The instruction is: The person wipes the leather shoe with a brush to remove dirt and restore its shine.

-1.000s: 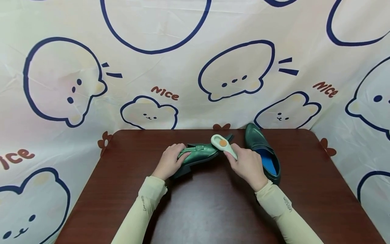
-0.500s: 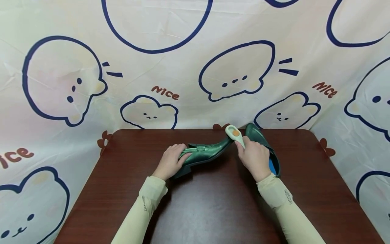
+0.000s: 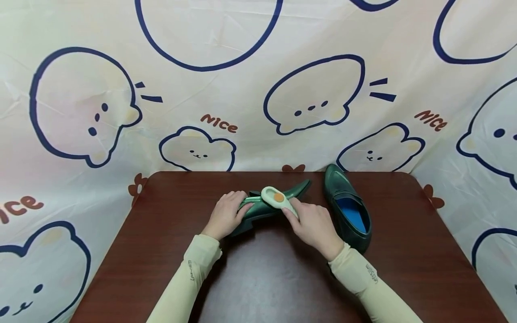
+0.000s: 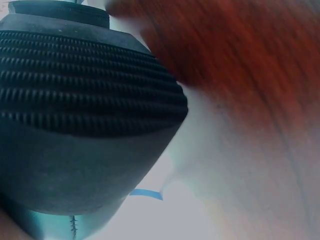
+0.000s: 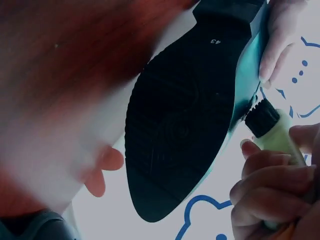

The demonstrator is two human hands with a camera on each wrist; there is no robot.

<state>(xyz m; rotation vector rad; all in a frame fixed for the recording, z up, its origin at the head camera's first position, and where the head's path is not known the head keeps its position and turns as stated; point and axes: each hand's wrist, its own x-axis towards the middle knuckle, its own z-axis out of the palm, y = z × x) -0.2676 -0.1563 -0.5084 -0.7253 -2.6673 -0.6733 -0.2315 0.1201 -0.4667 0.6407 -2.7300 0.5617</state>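
Holding the held shoe (image 3: pixel 262 211) by its heel end, your left hand (image 3: pixel 225 215) has the thumb over the near side and the fingers over the far side; how far they reach into the opening is hidden. Your right hand (image 3: pixel 315 224) is curled round the handle of the pale green brush (image 3: pixel 278 197), whose orange disc faces up. The two hands are apart, the shoe between them. Head view: the brush head lies over the middle of the green upper, bristles out of sight beneath it. Right wrist view: black bristles (image 5: pixel 262 118) at the side of the upper, close to the sole edge; whether they touch you cannot tell for certain. Same view gives the dark sole with a "43" reading upside down, its tread pattern too dim to make out, the heel cut off at the top. Left wrist view: the ridged heel fills the left side and runs out of frame; your fingers are barely in it, so the grip is not readable there. Whether the heel rests on the brown surface (image 3: pixel 258 278) you cannot tell. To your right stands the second shoe (image 3: pixel 342 197), upright, blue insole (image 3: pixel 352 216) showing, toe by the printed cloth (image 3: pixel 315 27).
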